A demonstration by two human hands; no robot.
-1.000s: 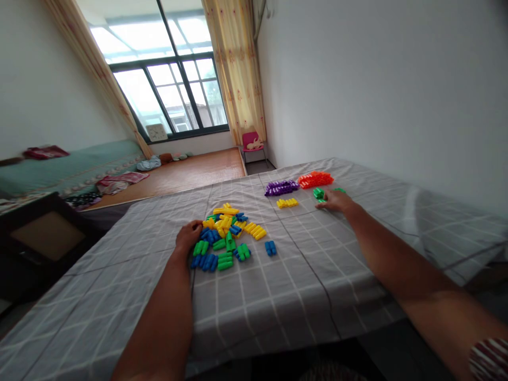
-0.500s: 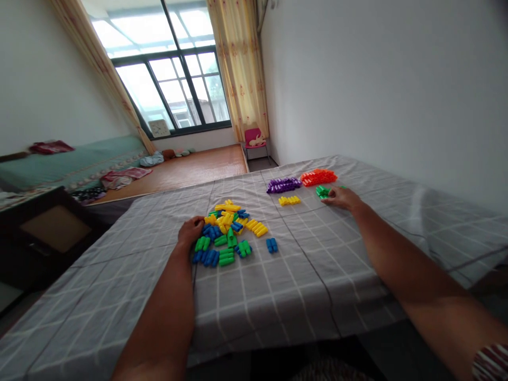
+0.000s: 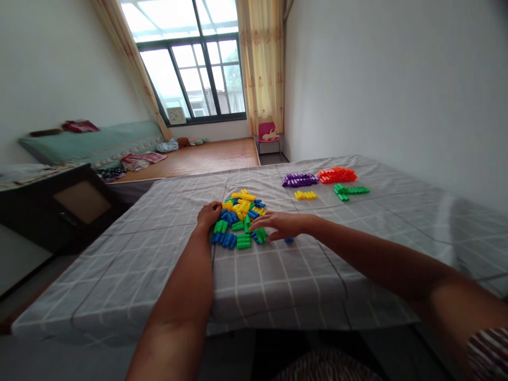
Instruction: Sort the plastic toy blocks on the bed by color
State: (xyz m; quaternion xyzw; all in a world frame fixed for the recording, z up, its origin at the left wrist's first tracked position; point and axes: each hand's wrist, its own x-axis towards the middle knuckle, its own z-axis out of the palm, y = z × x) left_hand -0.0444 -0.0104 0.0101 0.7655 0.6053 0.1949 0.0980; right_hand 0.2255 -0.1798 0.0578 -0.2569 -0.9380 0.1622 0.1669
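A mixed pile of yellow, blue and green plastic pieces lies on the grey checked cloth. At the pile's left edge rests my left hand, its fingers curled against the pieces; what they hold, if anything, is hidden. My right hand hovers over the pile's right side, fingers spread and holding nothing. It partly covers a blue piece. Farther back are groups of purple pieces, orange-red pieces, yellow pieces and green pieces.
A white wall runs along the right. Beyond the cloth stand a wooden platform with clothing on it and a pink chair. A dark cabinet is at the left.
My right hand has left the green group at the back right and moved left to the mixed pile, its fingers now spread. The view has shifted, while my left hand stays at the pile.
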